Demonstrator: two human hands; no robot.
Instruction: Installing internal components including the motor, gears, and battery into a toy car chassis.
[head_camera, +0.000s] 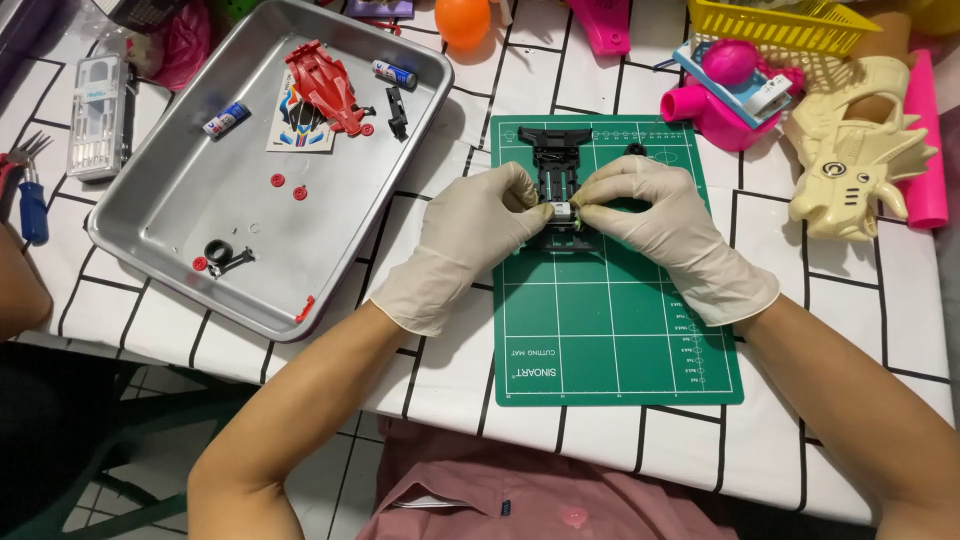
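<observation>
Your left hand (470, 240) and your right hand (665, 235) meet over the black toy car frame (556, 160), which lies on the green cutting mat (610, 330) in the middle of the tabletop (850, 300). Your fingers (522, 200) are pinched shut on a small silver motor (562, 211) sitting in the frame. The motor looks small, hard and smooth, so it could slip in gloves. The frame looks light and made of thin plastic, so it may snap if you press hard; hold it by its long sides. The mat is flat and looks grippy. The room around you is crowded: a metal tray (160, 200) with the red car body (325, 85), little red parts and batteries sits just left, and pink and cream toys lie to the right.
</observation>
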